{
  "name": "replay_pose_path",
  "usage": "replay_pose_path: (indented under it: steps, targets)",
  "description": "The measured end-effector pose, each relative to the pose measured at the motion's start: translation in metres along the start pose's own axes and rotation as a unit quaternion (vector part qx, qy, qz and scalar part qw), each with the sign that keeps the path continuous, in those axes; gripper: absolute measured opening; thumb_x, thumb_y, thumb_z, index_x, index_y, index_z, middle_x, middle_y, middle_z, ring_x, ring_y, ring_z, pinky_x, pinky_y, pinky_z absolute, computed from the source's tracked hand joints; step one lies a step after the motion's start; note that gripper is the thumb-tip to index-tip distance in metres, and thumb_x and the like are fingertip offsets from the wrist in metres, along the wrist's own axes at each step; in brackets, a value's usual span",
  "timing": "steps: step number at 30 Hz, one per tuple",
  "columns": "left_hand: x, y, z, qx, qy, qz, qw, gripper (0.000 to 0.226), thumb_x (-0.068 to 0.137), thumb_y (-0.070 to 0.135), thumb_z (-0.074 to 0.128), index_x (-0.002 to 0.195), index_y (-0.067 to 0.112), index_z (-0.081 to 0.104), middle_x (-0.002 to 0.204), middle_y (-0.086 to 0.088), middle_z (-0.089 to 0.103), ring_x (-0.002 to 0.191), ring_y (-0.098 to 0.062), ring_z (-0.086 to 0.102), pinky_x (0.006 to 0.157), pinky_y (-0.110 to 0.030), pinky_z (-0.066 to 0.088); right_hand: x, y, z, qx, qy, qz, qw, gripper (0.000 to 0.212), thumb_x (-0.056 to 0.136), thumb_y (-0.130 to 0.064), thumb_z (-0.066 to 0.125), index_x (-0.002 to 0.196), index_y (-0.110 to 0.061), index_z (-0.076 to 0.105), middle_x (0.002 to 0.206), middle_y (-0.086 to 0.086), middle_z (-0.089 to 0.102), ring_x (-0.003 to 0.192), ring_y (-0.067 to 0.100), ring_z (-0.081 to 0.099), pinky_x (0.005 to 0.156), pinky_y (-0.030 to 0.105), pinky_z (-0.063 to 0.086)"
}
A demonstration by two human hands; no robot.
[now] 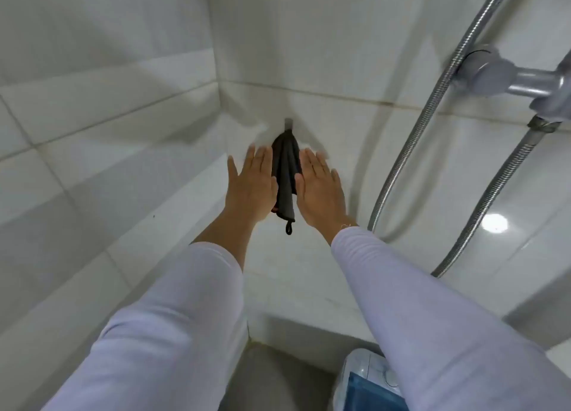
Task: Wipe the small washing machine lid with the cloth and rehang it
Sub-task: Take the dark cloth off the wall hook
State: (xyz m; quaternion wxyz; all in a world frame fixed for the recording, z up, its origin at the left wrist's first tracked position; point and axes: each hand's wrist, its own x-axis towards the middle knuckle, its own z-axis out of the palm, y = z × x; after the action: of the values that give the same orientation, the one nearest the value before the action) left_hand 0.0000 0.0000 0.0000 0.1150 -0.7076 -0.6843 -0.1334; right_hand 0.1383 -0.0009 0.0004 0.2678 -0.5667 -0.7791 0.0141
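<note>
White wall tiles (pixel 129 151) are meeting in a corner, where a dark cloth (pixel 285 175) is hanging from a small hook (pixel 288 123), its loop dangling at the bottom. The left hand (pixel 251 188) and right hand (pixel 319 191) are reaching up with fingers straight and spread, flanking the cloth and just beside its edges, gripping nothing. The small washing machine (pixel 364 383) is showing at the bottom, under the right sleeve (pixel 432 318).

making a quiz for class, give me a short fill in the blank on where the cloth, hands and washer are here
1. The dark cloth hangs from a wall ____.
2. The cloth hangs ____ the left hand and right hand.
3. Both hands have ____ fingers.
4. The small washing machine shows under the ____ sleeve.

Missing words: hook; between; straight; right
</note>
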Motion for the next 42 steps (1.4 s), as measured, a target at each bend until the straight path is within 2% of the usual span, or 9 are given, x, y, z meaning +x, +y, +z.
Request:
replay_pose_path:
  steps: [4,10,15,25,27,30,37,40,42]
  targets:
    - [0.018,-0.008,0.007,-0.057,0.031,-0.009,0.998,0.047,0.100,0.021,0.028,0.146,0.014,0.025,0.151,-0.004,0.035,0.144,-0.020,0.024,0.116,-0.049,0.019,0.016,-0.002,0.019,-0.017,0.066,0.005,0.998,0.048,0.097,-0.017,0.034,0.145,-0.012,0.030,0.147,0.007,0.040,0.135,0.026,0.036,0.102,0.041,0.036]
    - [0.042,-0.012,0.009,-0.235,0.056,-0.051,0.969,0.030,0.099,0.020,0.034,0.123,0.011,0.049,0.111,-0.009,0.064,0.099,-0.030,0.059,0.084,-0.040,0.045,0.029,-0.008,0.035,0.045,0.146,0.036,0.988,0.037,0.087,-0.004,0.042,0.120,-0.005,0.057,0.115,0.015,0.061,0.108,0.034,0.054,0.079,0.039,0.047]
    - [0.044,-0.013,0.009,-0.376,-0.004,-0.059,0.925,0.028,0.098,0.023,0.041,0.121,0.011,0.051,0.113,-0.007,0.065,0.104,-0.025,0.060,0.091,-0.037,0.048,0.035,-0.007,0.033,0.090,0.120,0.059,0.987,0.030,0.092,-0.006,0.038,0.115,-0.003,0.057,0.115,0.014,0.060,0.109,0.029,0.050,0.085,0.037,0.046]
    - [0.046,-0.015,0.002,-0.413,-0.064,-0.089,0.904,0.022,0.095,0.025,0.050,0.107,0.008,0.050,0.096,-0.003,0.056,0.089,-0.019,0.053,0.068,-0.022,0.038,0.038,-0.005,0.009,0.165,0.112,0.117,0.973,0.020,0.083,-0.002,0.049,0.099,0.000,0.060,0.098,0.016,0.065,0.094,0.031,0.056,0.077,0.030,0.042]
    - [0.043,-0.020,-0.004,-0.410,-0.058,-0.096,0.905,0.023,0.094,0.027,0.051,0.108,0.008,0.048,0.088,-0.002,0.056,0.082,-0.018,0.053,0.059,-0.021,0.038,0.036,-0.003,0.000,0.176,0.101,0.126,0.971,0.025,0.083,-0.003,0.049,0.106,0.000,0.057,0.102,0.017,0.064,0.094,0.032,0.058,0.079,0.031,0.043]
    - [0.039,-0.031,-0.013,-0.360,-0.046,-0.102,0.926,0.027,0.094,0.033,0.050,0.105,0.008,0.053,0.089,-0.004,0.058,0.082,-0.020,0.053,0.069,-0.027,0.039,0.034,0.002,-0.011,0.153,0.094,0.118,0.977,0.021,0.086,-0.007,0.048,0.102,0.001,0.060,0.104,0.019,0.059,0.092,0.030,0.056,0.076,0.026,0.037]
    - [0.034,-0.026,-0.055,-0.281,-0.067,-0.082,0.954,0.032,0.096,0.036,0.044,0.086,0.008,0.054,0.069,-0.001,0.050,0.078,-0.023,0.050,0.071,-0.029,0.035,0.039,-0.007,-0.051,0.197,0.023,0.114,0.973,0.010,0.092,-0.013,0.041,0.089,-0.008,0.049,0.065,-0.004,0.045,0.071,0.020,0.047,0.061,0.021,0.034]
    - [0.030,-0.010,-0.075,-0.331,-0.086,-0.090,0.935,0.037,0.097,0.038,0.042,0.077,0.008,0.052,0.075,-0.006,0.052,0.079,-0.025,0.049,0.068,-0.029,0.037,0.040,-0.018,-0.069,0.205,0.009,0.088,0.975,0.011,0.090,-0.012,0.045,0.086,-0.009,0.055,0.063,-0.008,0.045,0.062,0.011,0.045,0.049,0.007,0.038]
    - [0.026,0.003,-0.087,-0.429,-0.119,-0.116,0.888,0.037,0.097,0.037,0.043,0.081,0.007,0.057,0.079,-0.009,0.056,0.081,-0.027,0.053,0.071,-0.032,0.046,0.037,-0.024,-0.080,0.240,-0.006,0.088,0.967,0.013,0.088,-0.012,0.049,0.079,-0.006,0.056,0.062,-0.003,0.049,0.060,0.014,0.052,0.049,-0.002,0.041]
